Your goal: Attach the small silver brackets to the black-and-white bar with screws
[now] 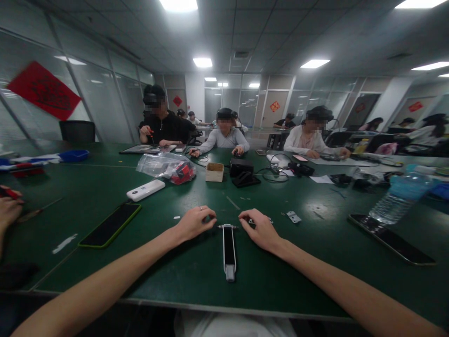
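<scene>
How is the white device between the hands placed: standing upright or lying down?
Lying down: the device stretches along the green table, its black strip facing up.

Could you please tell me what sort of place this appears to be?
Probably a shared workroom in an office: there are glass partitions, ceiling light panels and several people around a large green table.

Dim overall | ceiling panels [202, 62] blown out | tabletop [308, 238] glare | edges stretched

Lane between left hand [197, 222] and right hand [260, 229] runs forward, then box [214, 173], bag [157, 164] and black stand [244, 173] block it. Open table [196, 276] either side of device [229, 250]; green phone [110, 226] obstructs farther left, bottle [398, 196] and black phone [398, 242] farther right.
</scene>
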`<state>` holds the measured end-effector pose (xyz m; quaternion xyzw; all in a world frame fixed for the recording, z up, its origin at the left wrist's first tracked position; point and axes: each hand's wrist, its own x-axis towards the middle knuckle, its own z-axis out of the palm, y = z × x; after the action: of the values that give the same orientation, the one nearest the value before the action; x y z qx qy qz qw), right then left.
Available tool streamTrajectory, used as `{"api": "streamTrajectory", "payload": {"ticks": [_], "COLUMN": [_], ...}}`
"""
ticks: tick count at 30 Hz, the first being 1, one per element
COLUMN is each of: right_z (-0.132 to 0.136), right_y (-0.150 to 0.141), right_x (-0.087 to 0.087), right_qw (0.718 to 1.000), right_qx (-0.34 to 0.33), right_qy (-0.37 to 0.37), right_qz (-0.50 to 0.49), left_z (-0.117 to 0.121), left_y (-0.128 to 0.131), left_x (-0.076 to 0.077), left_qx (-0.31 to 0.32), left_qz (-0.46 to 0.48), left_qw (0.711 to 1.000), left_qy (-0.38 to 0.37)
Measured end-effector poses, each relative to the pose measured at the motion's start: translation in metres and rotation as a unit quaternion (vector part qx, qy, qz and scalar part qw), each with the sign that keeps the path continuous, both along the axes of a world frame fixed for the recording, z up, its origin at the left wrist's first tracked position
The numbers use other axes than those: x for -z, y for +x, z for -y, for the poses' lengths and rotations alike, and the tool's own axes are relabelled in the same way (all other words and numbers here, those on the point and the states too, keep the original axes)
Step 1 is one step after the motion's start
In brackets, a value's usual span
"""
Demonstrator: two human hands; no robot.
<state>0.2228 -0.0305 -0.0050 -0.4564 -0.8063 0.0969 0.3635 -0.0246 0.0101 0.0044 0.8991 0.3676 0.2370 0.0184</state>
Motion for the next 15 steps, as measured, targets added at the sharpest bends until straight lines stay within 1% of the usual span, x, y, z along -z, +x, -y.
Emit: {"api": "streamTrajectory", "payload": {"ticks": [8, 15], "right_z": [-0.0004, -0.0017], "right_y": [0.0004, 0.0019], "right_x": [0.0006, 0.0028], "right_qw": [1.000, 1.000], "right_qx": [-0.003, -0.004], "right_qy": [-0.008, -0.019], "right_qz": [0.015, 0.018], "left_z": [-0.0003, 0.0011], "left_y": [0.0001, 0.0008], "left_x": [0.0017, 0.0014], "left_qx": [0.009, 0.004], "left_qz": [0.007, 0.001], "left_qw": [1.000, 1.000], "left_qy": [0.010, 0.007]}}
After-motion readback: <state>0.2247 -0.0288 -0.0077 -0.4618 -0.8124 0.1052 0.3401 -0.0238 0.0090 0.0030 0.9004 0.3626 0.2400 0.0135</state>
